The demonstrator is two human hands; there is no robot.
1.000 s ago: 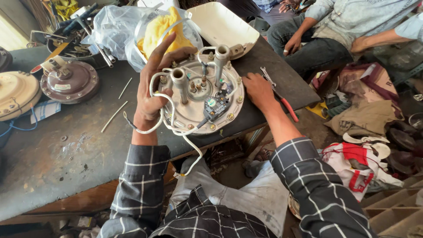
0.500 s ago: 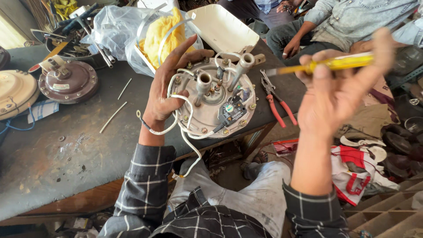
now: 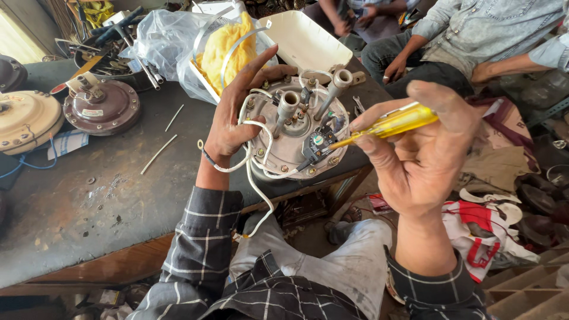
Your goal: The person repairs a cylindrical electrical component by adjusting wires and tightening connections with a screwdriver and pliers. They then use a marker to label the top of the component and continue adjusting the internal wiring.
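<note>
1. Dusty dark workbench (image 3: 89, 201) fills the left side, with a brown round cover (image 3: 102, 106) and a cream round cover (image 3: 24, 121) at its far left.
2. At the bench's right edge lies a round metal heater plate (image 3: 296, 133) with 2 upright pipes.
3. Left hand (image 3: 234, 115) is spread open, fingers resting on the plate's left rim among white wires (image 3: 255, 172).
4. Right hand (image 3: 427, 154), raised near and right of the plate, is closed around a yellow screwdriver (image 3: 385, 125), its tip pointing at the plate's right side.
</note>
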